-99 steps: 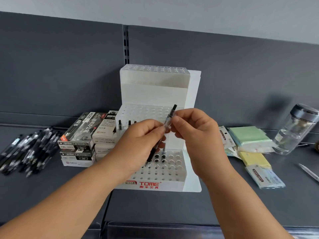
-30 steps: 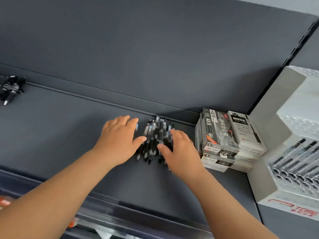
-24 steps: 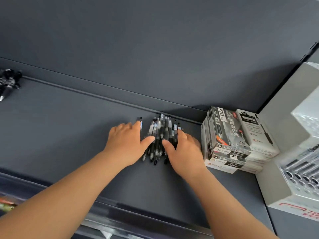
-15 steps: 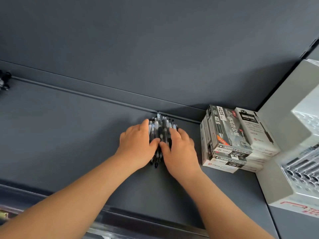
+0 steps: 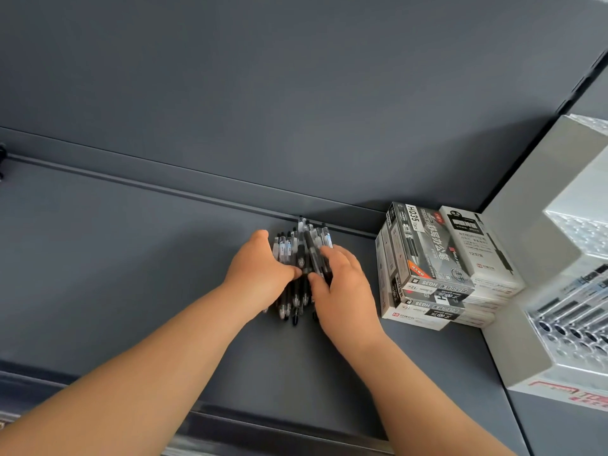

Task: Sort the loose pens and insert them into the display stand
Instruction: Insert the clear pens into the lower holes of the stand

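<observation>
A bundle of several loose black-and-clear pens lies on the dark grey shelf, tips toward the back wall. My left hand cups the bundle from the left and my right hand cups it from the right, thumbs meeting over the pens and fingers curled around them. The white tiered display stand sits at the right edge, with several pens standing in its holes; only part of it shows.
A stack of pen boxes stands between the bundle and the stand, close to my right hand. The grey back wall rises just behind the pens. The shelf's front lip runs below my forearms.
Earlier both hands held one pen over the stand. Since then my view swung left to the pile, and over the last second my hands closed in from both sides, squeezing the spread pens into a tight bundle.
</observation>
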### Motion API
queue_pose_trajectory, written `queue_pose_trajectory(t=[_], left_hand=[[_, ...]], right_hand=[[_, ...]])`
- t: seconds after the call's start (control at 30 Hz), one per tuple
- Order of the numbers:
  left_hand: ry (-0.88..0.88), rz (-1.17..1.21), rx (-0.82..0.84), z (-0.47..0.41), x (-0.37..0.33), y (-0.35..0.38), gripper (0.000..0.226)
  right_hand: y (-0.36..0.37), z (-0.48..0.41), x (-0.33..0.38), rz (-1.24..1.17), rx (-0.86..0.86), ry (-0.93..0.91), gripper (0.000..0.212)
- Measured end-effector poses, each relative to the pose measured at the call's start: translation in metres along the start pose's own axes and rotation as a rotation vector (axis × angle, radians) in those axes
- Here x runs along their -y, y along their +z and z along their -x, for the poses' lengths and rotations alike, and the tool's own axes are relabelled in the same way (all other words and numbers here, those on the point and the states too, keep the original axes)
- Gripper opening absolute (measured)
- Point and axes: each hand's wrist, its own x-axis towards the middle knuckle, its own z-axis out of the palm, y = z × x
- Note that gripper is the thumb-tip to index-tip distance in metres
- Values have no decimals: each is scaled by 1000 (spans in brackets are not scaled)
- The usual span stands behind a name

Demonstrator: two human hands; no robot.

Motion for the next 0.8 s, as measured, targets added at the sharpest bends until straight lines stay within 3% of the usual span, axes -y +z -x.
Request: queue_pose_trajectory(t=[0.07, 0.17, 0.23, 0.47, 0.57, 0.63, 0.8], left_hand=[[-26, 43, 7, -1, 0, 0, 69], [-20, 139, -12, -1, 2, 2, 26], [-22, 188, -31, 0, 2, 4, 14], [-50, 251, -4, 9, -9, 5, 28], [-34, 275, -24, 13, -16, 3, 20], [-19, 372, -39, 17, -23, 0, 9], [-14, 651, -11, 32, -48, -6, 20]], right_hand=[[-3, 0, 0, -44, -13, 8, 48], [-7, 2, 0, -117, -26, 27, 49], [-9, 2, 0, -167, -24, 41, 47], [-17, 0, -2, -270, 5, 61, 46], [-20, 0, -1, -335, -4, 61, 47], [-25, 0, 2, -383, -32, 29, 45], [-45, 2, 12, -627, -45, -39, 43]])
